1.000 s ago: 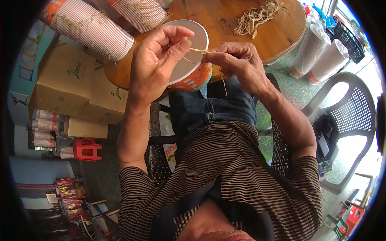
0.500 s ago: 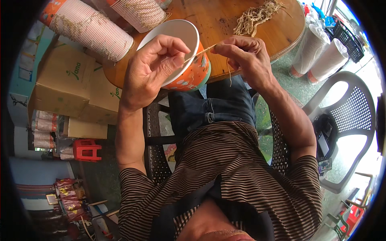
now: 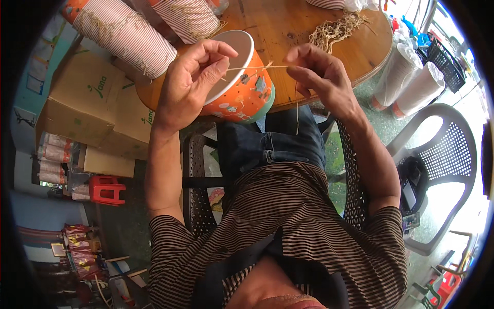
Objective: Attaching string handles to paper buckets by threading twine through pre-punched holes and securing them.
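A thin tan string point(image 3: 252, 67) is stretched between my two hands, with a small knot near its middle. My left hand point(image 3: 193, 77) pinches one end between thumb and forefinger, over the rim of a large orange paper bucket point(image 3: 242, 95). On the other side, my right hand point(image 3: 320, 74) pinches the string, and a loose tail dangles below it. The bucket lies tilted at the table's near edge, its white mouth turned toward my left hand, which hides part of it. Farther back on the table lies a tangled bundle of similar string point(image 3: 337, 33).
Stacks of striped paper buckets point(image 3: 123, 36) with strings lie at the table's left point(image 3: 272, 26). Cardboard boxes point(image 3: 77, 98) stand on the left, above a red stool point(image 3: 107, 190). To the right are wrapped bucket stacks point(image 3: 419, 87), a black crate point(image 3: 445, 54) and a grey plastic chair point(image 3: 453, 149).
My hands have moved slightly apart, and the string between them is now straighter, with its knot showing. More of the orange bucket shows, and the tail by my right hand hangs lower.
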